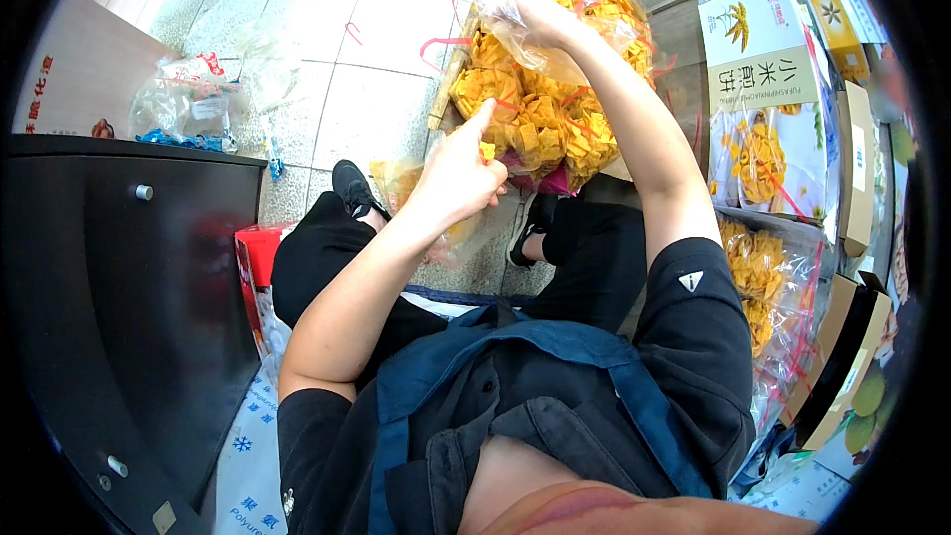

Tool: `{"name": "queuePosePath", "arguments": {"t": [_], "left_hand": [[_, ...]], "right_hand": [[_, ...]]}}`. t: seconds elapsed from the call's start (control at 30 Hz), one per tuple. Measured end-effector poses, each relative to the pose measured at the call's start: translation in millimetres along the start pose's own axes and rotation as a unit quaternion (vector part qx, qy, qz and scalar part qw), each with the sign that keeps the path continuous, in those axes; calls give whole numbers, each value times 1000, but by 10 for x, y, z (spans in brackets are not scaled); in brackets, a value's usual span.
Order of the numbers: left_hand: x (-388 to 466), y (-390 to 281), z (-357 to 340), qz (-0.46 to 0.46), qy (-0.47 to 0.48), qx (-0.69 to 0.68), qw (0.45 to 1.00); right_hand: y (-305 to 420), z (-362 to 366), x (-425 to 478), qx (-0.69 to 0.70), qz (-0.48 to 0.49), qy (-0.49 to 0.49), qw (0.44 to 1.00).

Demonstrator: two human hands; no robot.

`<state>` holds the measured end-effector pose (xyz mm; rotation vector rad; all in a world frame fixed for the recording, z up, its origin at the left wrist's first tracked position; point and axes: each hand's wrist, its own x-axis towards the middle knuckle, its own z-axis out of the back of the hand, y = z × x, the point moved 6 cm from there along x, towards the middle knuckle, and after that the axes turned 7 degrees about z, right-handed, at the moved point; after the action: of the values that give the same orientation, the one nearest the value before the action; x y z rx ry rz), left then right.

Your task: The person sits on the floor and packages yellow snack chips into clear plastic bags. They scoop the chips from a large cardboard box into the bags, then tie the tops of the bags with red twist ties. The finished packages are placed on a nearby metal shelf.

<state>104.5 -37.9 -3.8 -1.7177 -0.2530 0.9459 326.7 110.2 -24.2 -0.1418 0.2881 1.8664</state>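
Note:
My left hand (pixel 464 174) is raised before my knees, index finger extended and the other fingers curled. A small yellow piece (pixel 487 151) shows beside its fingers; whether they grip it is unclear. Beneath that hand lies a clear bag with yellow chips (pixel 397 180), partly covered by it. My right hand (pixel 546 18) reaches over a wooden-edged crate (pixel 440 100) filled with clear bags of yellow chips (pixel 539 130). Clear plastic (pixel 505 15) covers its fingers, so their grip is hidden. Red ties (pixel 444 41) stick out around the bags.
A black cabinet (pixel 171 253) stands at the left, with crumpled plastic packaging (pixel 197 108) beyond its top edge. Printed cartons (pixel 769 82) and another bag of chips (pixel 758 275) line the right. A red box (pixel 256 256) sits by my left knee, and a loose red tie (pixel 353 32) lies on the tiles.

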Motion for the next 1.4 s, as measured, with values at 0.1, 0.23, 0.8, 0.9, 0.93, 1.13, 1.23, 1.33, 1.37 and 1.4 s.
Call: {"name": "queuePosePath", "arguments": {"t": [0.1,0.23,0.8,0.9,0.93,1.13,1.23,1.33,1.37,1.4], "left_hand": [[5,5,13,1,-3,-5,1000],[19,1,7,-1,10,-10,1000],[8,12,60,9,0,-56,998],[-14,21,35,6,6,-74,997],[-21,28,23,7,6,-86,996],[-58,52,-66,6,-4,-31,1000],[-66,64,-114,2,-4,-34,999],[-54,78,-84,18,-16,-28,999],[-49,60,-73,10,-3,-37,999],[-43,49,-49,9,5,-45,999]], "right_hand": [[-44,4,-5,45,5,-47,998],[-64,57,-75,70,31,-50,996],[172,468,-1048,451,-49,-156,877],[411,364,-1323,464,-34,-132,875],[521,299,-1391,409,-28,-139,902],[1152,156,-1501,345,139,-150,916],[1397,32,-1471,393,140,-161,894],[1509,-182,-1425,325,96,-111,934],[1478,-284,-1431,288,49,-72,954],[1447,-263,-1435,292,54,-117,948]]}}
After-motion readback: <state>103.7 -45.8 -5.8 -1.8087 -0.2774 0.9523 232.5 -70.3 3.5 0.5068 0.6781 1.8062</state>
